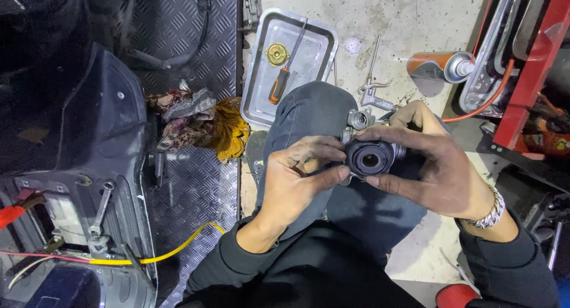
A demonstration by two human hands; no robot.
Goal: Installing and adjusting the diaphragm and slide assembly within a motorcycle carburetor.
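Observation:
Both my hands hold a small metal engine part, a carburettor [361, 120] with a black rubber sleeve [369, 159] on its round mouth, above my raised knee [309, 109]. My left hand [297, 180] pinches the sleeve's left rim with thumb and forefinger. My right hand [436, 162], a metal bracelet at its wrist, wraps around the part from the right, fingers over the sleeve's top and bottom. The sleeve's opening faces the camera.
A metal tray [264, 76] on the concrete floor holds an orange-handled screwdriver [279, 85] and a brass cap [277, 54]. Rags [199, 121] lie on checker plate. A spray can [439, 67] and hand tools [374, 85] lie beyond my knee. A spanner [101, 210] rests on dark scooter bodywork at left.

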